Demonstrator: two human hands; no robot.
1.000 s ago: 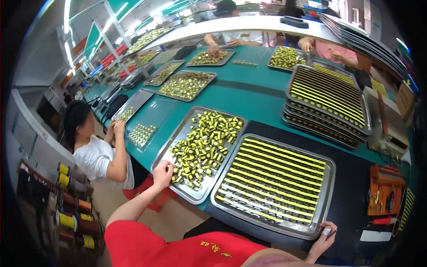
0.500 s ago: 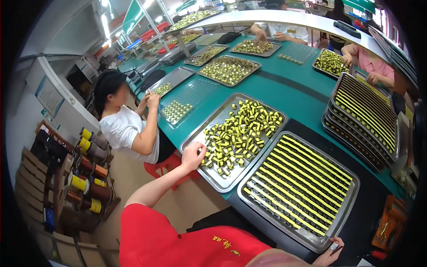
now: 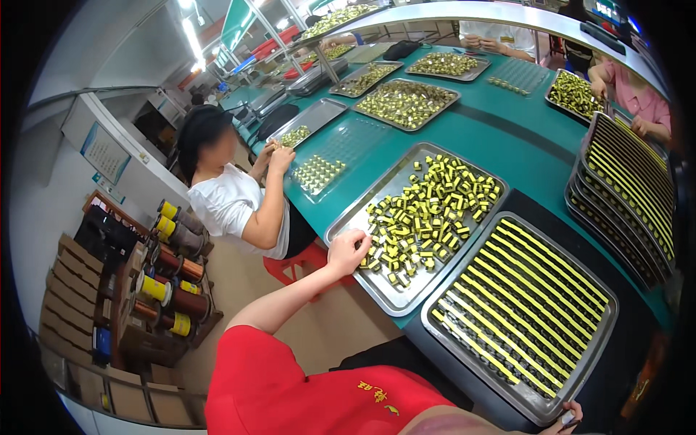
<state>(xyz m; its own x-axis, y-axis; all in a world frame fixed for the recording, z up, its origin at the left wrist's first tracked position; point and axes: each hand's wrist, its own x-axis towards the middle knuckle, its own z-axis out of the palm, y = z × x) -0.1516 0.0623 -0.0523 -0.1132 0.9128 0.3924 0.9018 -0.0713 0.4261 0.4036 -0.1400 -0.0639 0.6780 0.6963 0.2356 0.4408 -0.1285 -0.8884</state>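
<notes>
Picking is under way: the left hand (image 3: 349, 250), fingers pinched together on the loose yellow-taped parts (image 3: 428, 214), is seen at the metal tray (image 3: 348, 217). The right hand (image 3: 569, 422), barely visible, rests by the sorted tray (image 3: 609, 341); its grip cannot be told. Next, a careful lift across seems called for.

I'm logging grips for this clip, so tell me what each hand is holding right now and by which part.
The left hand pinches at the loose yellow-and-black parts on the near edge of the metal tray; whether it holds one cannot be told. The right hand is mostly out of view.
</notes>
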